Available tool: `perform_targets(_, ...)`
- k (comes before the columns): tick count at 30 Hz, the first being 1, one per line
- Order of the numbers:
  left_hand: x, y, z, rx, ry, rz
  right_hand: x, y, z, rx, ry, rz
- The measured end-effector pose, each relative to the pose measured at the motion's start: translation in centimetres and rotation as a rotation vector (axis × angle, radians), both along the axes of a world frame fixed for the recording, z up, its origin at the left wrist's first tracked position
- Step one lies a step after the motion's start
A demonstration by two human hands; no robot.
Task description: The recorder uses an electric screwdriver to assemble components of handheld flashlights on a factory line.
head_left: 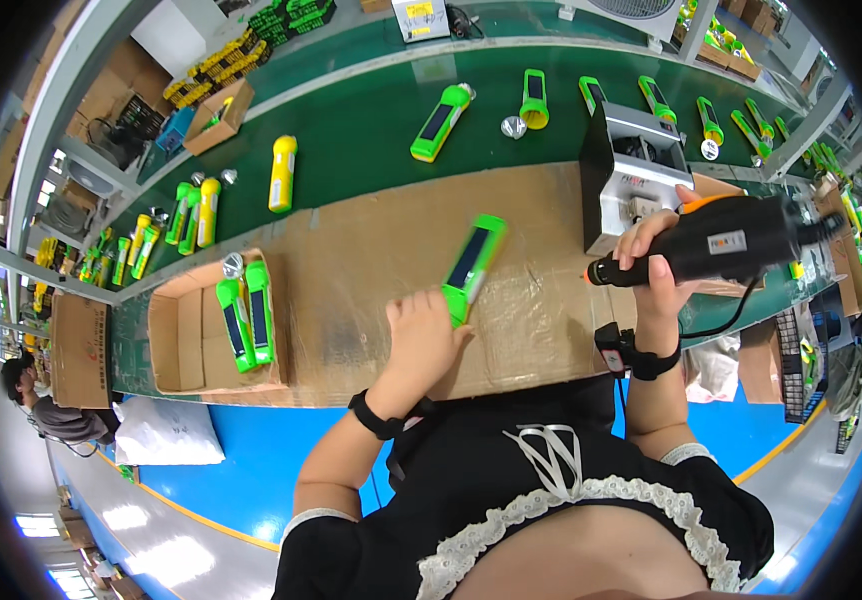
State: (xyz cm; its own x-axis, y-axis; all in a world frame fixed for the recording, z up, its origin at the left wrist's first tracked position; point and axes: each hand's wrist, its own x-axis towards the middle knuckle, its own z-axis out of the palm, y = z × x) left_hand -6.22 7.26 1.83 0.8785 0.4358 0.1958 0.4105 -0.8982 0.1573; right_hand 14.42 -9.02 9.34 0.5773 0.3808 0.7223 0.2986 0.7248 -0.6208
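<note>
**Green flashlight in one hand, power screwdriver in the other**

At the far left a shallow cardboard box lies on the cardboard-covered bench, with two green flashlights standing side by side against its right wall and a small silver reflector at its far edge. Beyond it, on the green conveyor belt, yellow and green flashlights lie in a loose row, with a single yellow flashlight a little to their right.

Near the middle, the left hand rests on the bench, its fingers closed round the near end of a green flashlight with a dark panel on its face. The flashlight slants away from the hand, its far end pointing up and to the right; it looks slightly blurred.

To the right, the right hand is wrapped tight around the black body of a power screwdriver with an orange collar, held level above the bench with its tip pointing left toward the flashlight, well apart from it. Just beyond stands a grey metal machine. Further green flashlights lie spaced along the belt at the far right.
</note>
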Motion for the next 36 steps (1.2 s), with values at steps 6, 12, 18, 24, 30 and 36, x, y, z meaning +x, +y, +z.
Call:
perform_targets(6, 8.7, 5.8, -0.6, 0.152, 0.089, 0.132, 1.7, 1.8, -4.8, -0.158, -0.008, -0.016)
perform_targets(12, 21.0, 13.8, -0.7, 0.195, 0.031, 0.158, 1.0, 2.9, -5.6, -0.291, 0.147, 0.097)
perform_targets(18, 26.7, 16.9, 0.0, 0.259, 0.062, 0.265, 2.4, 2.1, -7.0, -0.225, 0.120, 0.034)
perform_targets(24, 24.3, 19.4, 0.9, -0.073, 0.219, 0.226, 2.0, 2.3, -5.9, -0.278, 0.195, -0.100)
perform_targets(30, 14.6, 17.9, -1.1, -0.015, -0.226, 0.302, 2.3, 2.5, -6.2, -0.256, 0.120, -0.061)
perform_targets(36, 6.2, 9.2, 0.4, -0.101, -0.305, 0.273, 2.0, 2.4, -6.1, -0.238, 0.128, -0.089)
